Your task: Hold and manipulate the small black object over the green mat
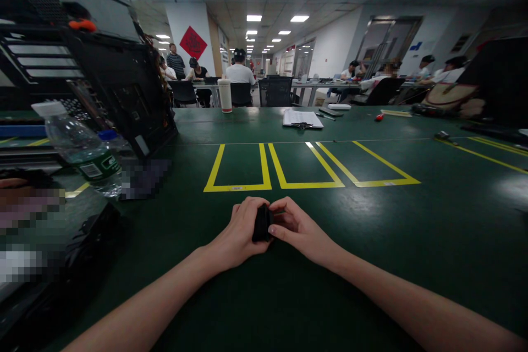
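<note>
Between my two hands is a small black box-shaped object, just above or on the green table; its exact kind does not show. My left hand is wrapped around its left side, thumb below and fingers over the top. From the right, my right hand closes on its other side, thumb and fingertips pressed to the edge. Part of the object is covered by the fingers. Just beyond the hands, yellow tape marks several outlined areas on the tabletop.
At left stand a plastic water bottle and an opened computer case. Farther back are a clipboard with papers, a white tumbler, a phone and a small red item. A dark bag lies at right. People sit beyond.
</note>
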A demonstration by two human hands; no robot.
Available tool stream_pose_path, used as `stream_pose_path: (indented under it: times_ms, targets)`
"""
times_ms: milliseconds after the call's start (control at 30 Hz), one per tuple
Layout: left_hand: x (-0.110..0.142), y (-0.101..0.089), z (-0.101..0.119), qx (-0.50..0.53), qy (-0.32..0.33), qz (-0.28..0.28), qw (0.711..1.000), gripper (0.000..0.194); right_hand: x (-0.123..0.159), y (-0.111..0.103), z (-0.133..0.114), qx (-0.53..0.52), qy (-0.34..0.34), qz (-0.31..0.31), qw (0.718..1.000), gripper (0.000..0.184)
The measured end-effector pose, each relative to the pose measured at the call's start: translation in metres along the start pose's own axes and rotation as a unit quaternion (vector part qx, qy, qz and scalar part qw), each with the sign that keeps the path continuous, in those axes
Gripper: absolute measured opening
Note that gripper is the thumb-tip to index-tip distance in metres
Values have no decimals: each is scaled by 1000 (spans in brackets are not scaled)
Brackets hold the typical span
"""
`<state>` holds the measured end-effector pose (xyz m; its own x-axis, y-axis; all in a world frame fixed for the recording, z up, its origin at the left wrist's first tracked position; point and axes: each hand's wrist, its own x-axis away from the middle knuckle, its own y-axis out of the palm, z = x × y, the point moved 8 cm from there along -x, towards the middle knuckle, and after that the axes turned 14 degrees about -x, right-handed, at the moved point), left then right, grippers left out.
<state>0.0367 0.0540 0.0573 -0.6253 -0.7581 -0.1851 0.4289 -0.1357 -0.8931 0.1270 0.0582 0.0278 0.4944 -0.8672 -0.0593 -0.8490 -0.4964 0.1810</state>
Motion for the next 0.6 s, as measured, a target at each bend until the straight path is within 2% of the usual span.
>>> stream_pose_path:
  times_ms: [100, 233, 400, 600]
  targets:
    - [0, 1, 0, 2, -1, -4, 1000, 48, 1, 0, 0, 6, 10, -6, 1000, 27]
    - [0, 0, 0, -2, 0, 4, 1000, 51, 1, 3, -2, -5, -12, -24, 1000, 31]
    - [0, 2, -1, -2, -2, -1, 1000, 50, 0, 3, -2, -19, -8, -17, 1000, 24]
    - [0, 1, 0, 4, -1, -6, 1000, 48, 1, 1, -2, 4, -2, -5, 1000, 28]
